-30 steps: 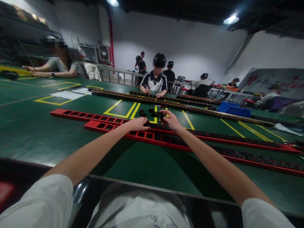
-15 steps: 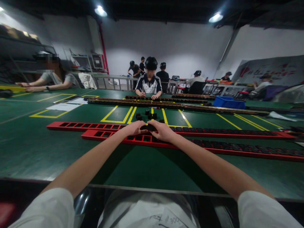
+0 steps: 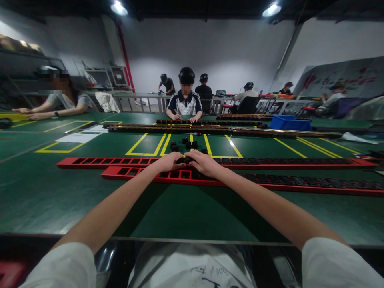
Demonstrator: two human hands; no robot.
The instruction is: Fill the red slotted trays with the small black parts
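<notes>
My left hand and my right hand meet over two long red slotted strips. Between their fingertips is a small black block, partly hidden by the fingers, and both hands are closed on it. Under my wrists runs the nearer red strip, with open square slots toward its left and black pieces filling it on the right. The farther red strip lies parallel behind, filled in the same way. Just beyond my fingers, several loose black blocks sit on the green table.
Yellow tape lines mark the green table. Farther back lie long dark strips, a blue bin and white paper. A co-worker sits opposite, and another person sits at the left.
My hands have drawn slightly closer together around the black block, and less of it shows. The whole view has shifted a little.
</notes>
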